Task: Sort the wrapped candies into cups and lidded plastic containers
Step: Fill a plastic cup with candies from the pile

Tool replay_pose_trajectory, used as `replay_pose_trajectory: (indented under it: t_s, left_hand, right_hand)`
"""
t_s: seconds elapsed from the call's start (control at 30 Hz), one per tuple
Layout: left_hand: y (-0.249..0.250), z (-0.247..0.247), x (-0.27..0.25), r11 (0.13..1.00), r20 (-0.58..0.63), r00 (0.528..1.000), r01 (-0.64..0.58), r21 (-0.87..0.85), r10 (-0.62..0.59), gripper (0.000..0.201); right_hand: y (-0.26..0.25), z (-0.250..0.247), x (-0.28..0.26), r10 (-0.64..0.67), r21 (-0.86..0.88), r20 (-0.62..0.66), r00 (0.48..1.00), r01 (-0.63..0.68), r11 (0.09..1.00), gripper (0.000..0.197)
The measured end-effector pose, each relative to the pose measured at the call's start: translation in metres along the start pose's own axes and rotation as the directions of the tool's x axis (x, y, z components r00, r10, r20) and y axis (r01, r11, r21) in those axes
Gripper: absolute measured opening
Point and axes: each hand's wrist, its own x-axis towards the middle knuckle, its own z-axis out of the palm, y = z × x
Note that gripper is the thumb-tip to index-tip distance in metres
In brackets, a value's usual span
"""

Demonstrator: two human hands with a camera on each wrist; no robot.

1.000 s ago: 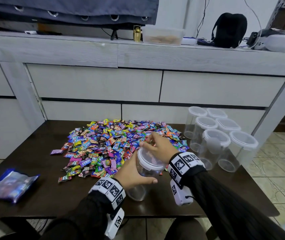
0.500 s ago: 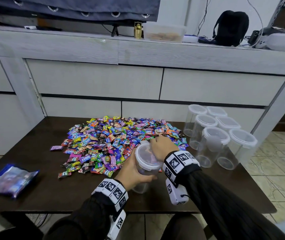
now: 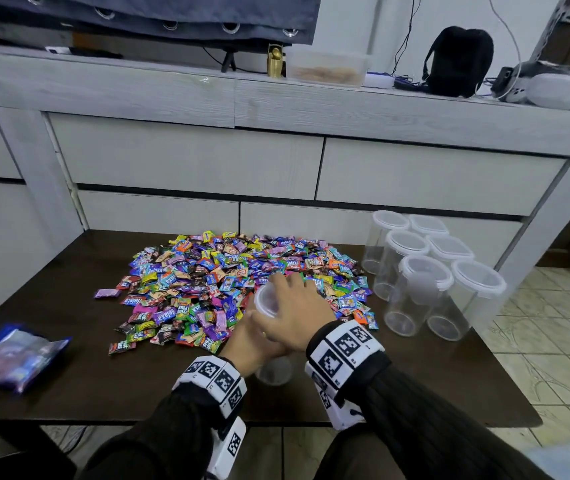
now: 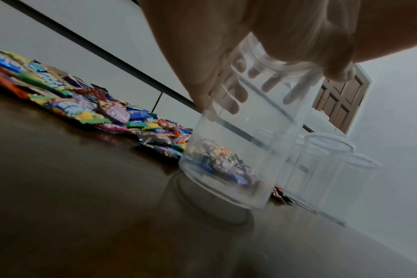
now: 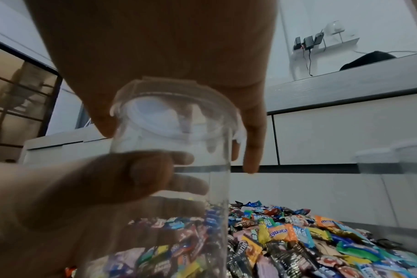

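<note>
A clear plastic container with a white lid stands tilted at the near edge of the candy pile, its base close to the dark table. My left hand grips its body, and the fingers show through the plastic. My right hand lies over the lid, its fingers curled down round the rim. The container looks empty, with candies showing through it from behind.
Several more lidded clear containers stand grouped at the table's right side. A blue plastic bag lies at the left front corner. Grey drawer fronts rise just behind the table, and tiled floor lies to the right.
The container has come down toward the table. My right hand has slid further over the lid and now covers most of it. The left hand keeps its grip on the body.
</note>
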Motion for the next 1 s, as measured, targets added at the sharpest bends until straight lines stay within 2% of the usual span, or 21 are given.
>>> replay_pose_trajectory:
  t_s: [0.07,0.17,0.23,0.3,0.4,0.5,0.6,0.7,0.8,0.87,1.0]
  left_hand:
    - [-0.003,-0.005,-0.006,0.998,-0.013,0.999,0.032,-0.046,-0.032,0.08]
    - [-0.005,-0.012,-0.014,0.977,-0.009,1.0,0.026,-0.211,-0.028,0.101]
    - [-0.001,-0.018,-0.019,0.944,0.039,0.999,0.047,-0.325,-0.037,0.11]
    - [0.001,-0.023,-0.024,0.938,0.074,0.997,0.053,-0.341,-0.03,0.109]
    - [0.004,-0.028,-0.029,0.945,0.115,0.993,0.074,-0.319,-0.039,0.104]
    - [0.005,-0.028,-0.029,0.946,0.134,0.99,0.091,-0.311,-0.051,0.093]
    - [0.006,-0.028,-0.029,0.943,0.136,0.989,0.091,-0.319,-0.05,0.091]
    - [0.008,-0.028,-0.032,0.938,0.146,0.988,0.092,-0.334,-0.045,0.091]
    - [0.01,-0.03,-0.036,0.938,0.169,0.985,0.088,-0.335,-0.033,0.101]
    - [0.009,-0.032,-0.038,0.937,0.169,0.985,0.088,-0.338,-0.031,0.113]
    - [0.009,-0.033,-0.042,0.953,0.167,0.986,0.057,-0.297,-0.006,0.121]
  right_hand:
    - [0.0,0.002,0.0,-0.022,0.04,-0.028,0.999,0.023,0.999,0.064]
    - [0.004,-0.007,0.001,-0.032,0.213,-0.118,0.992,0.057,0.975,0.059]
    - [0.012,-0.02,0.003,-0.011,0.286,-0.197,0.98,0.068,0.956,0.064]
    - [0.028,-0.033,0.002,0.048,0.312,-0.235,0.971,0.028,0.95,0.07]
    - [0.067,-0.038,-0.008,0.172,0.246,-0.216,0.961,-0.117,0.962,0.067]
    - [0.11,-0.022,-0.026,0.323,0.135,-0.121,0.939,-0.307,0.942,0.058]
    - [0.147,0.007,-0.049,0.48,0.076,-0.018,0.877,-0.477,0.875,0.056]
    - [0.171,0.033,-0.068,0.606,0.02,0.005,0.796,-0.606,0.795,0.062]
    - [0.182,0.048,-0.077,0.66,-0.057,-0.025,0.751,-0.66,0.749,0.067]
    - [0.185,0.055,-0.081,0.673,-0.099,-0.021,0.739,-0.671,0.735,0.07]
    - [0.184,0.071,-0.085,0.682,-0.119,0.004,0.731,-0.677,0.727,0.074]
